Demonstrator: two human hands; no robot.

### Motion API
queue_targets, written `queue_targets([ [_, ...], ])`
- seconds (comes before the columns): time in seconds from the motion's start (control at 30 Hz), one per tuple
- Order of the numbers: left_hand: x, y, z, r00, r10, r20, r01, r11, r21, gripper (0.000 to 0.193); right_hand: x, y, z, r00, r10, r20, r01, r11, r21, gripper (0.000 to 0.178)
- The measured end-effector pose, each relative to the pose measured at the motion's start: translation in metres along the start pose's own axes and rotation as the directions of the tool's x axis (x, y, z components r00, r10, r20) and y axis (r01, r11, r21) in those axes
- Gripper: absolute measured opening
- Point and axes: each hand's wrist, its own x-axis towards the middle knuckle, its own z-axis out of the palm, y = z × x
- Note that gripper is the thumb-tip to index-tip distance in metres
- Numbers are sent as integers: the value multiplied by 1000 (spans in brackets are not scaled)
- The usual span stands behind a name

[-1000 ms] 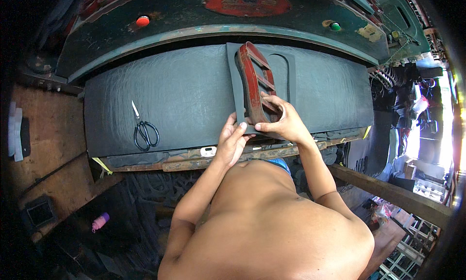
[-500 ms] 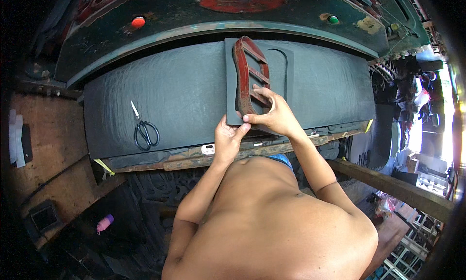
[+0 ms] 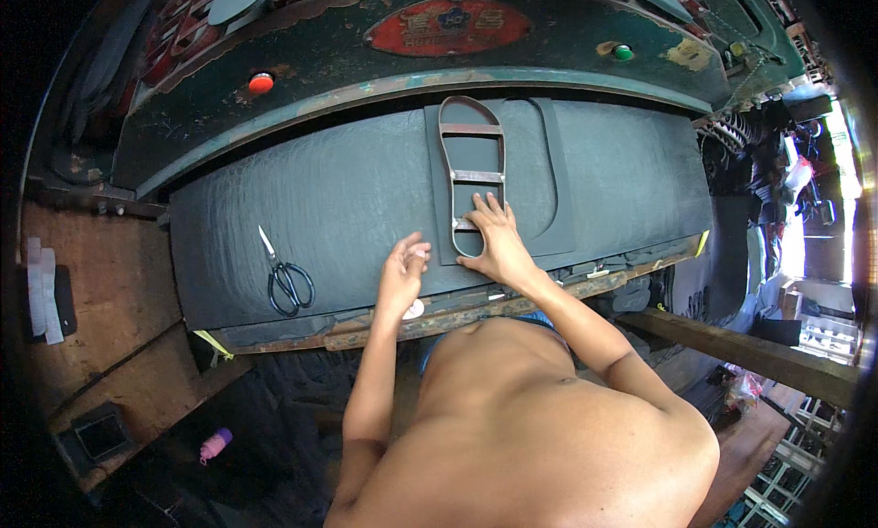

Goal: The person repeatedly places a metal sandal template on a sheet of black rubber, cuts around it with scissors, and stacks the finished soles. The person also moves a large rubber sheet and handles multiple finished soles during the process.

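Note:
A sole-shaped metal cutting die [image 3: 477,177] with crossbars lies on a dark grey rubber sheet [image 3: 537,246]. Beside it on the right, a curved sole-shaped cut outline shows in the sheet. My right hand [image 3: 497,246] grips the die's near end, thumb by the near rim and fingers over the lowest crossbar. To the left of the die and apart from it, my left hand [image 3: 403,270] is empty, its fingers loosely bent and apart. Black-handled scissors [image 3: 288,285] lie farther left on the wide grey work surface [image 3: 370,171], blades pointing away.
Behind the work surface stands a dark green machine beam [image 3: 320,66] with a red button [image 3: 261,83] and a green button [image 3: 623,52]. A worn wooden edge [image 3: 439,319] borders the near side. A wooden bar [image 3: 732,345] juts out at right. A pink-purple bottle [image 3: 216,446] lies lower left.
The cutting die was tilted up with its red side showing and now lies flat on the sheet. My left hand has let go of the sheet's near edge and moved left.

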Motion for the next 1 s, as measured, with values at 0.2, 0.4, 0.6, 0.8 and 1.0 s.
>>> queue_targets([
  [0.2,71,17,18,994,69,-82,-54,984,168,51,-13,19,9,987,-113,-114,125,987,99,71],
  [0.4,123,27,55,991,16,-135,6,986,166,99,-19,15,5,991,-107,-82,115,988,98,69],
  [0.6,131,18,45,990,-6,-141,-4,997,-72,66,-22,23,7,983,-185,-14,186,981,49,74],
  [0.8,124,21,48,960,79,-268,-87,996,-18,45,-23,25,6,977,-211,14,211,977,9,78],
  [1.0,140,19,52,924,127,-360,-141,990,-13,68,-21,20,1,978,-208,31,209,978,-26,77],
])
